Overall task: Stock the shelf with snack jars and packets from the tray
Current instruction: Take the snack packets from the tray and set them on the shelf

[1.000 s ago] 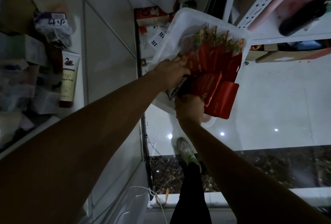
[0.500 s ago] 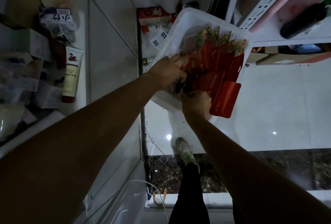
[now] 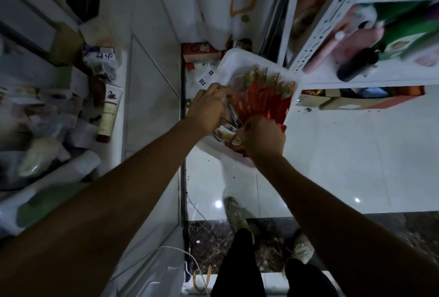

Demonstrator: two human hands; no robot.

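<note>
A white plastic tray (image 3: 240,61) sits low in front of me, holding several red snack packets (image 3: 263,93) standing in a fanned row. My left hand (image 3: 209,109) reaches into the tray's near left side, fingers curled round shiny silver packets (image 3: 231,118). My right hand (image 3: 261,136) is at the tray's near edge, gripping the lower ends of the red packets. What lies under both hands is hidden.
A white perforated shelf (image 3: 337,35) at the right carries a pink tube and a dark bottle (image 3: 358,63). On the left, a crowded shelf has a swan-marked tube (image 3: 109,112) and boxes. Cardboard boxes (image 3: 344,101) lie under the right shelf. My feet stand on the tiled floor (image 3: 344,166).
Both hands have closed in on the packets at the tray's near side. My right hand rose over the loose red packet, and my left hand gathered silver packets.
</note>
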